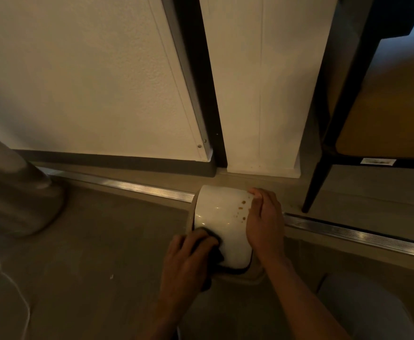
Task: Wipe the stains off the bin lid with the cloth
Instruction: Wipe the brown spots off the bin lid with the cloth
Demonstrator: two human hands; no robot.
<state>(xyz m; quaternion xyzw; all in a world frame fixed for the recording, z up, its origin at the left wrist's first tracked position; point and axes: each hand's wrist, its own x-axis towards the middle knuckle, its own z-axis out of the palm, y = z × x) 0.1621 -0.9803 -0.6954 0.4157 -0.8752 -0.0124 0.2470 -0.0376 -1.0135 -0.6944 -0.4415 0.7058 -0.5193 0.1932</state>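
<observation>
Low in the middle of the frame we see a white bin lid (221, 224), glossy and rounded, sitting on its bin on the grey-brown floor (107, 241). Along the lid's right side runs a scatter of small brown stains (242, 209), close to its edge.

Our left hand (186, 258) comes in from the bottom centre and lies over a dark cloth (213, 244), fingers curved over the cloth and pressing it onto the lower left part of the lid. The cloth sits well apart from the stains, which lie on the opposite side. Part of the cloth hangs below the hand, against the lid's near edge.

Our right hand (264, 222) reaches from the lower right and grips the lid's right edge, fingers curled over the rim with the fingertips just beside the stains.

Behind the bin a ribbed metal threshold strip (348, 233) crosses the floor from left to right. Above it stand white wall panels (90, 82) with a dark vertical gap between them. At the right edge we make out a black-legged piece of furniture (323, 173), and at the left a pale rounded object (17, 190) that we cannot identify.
</observation>
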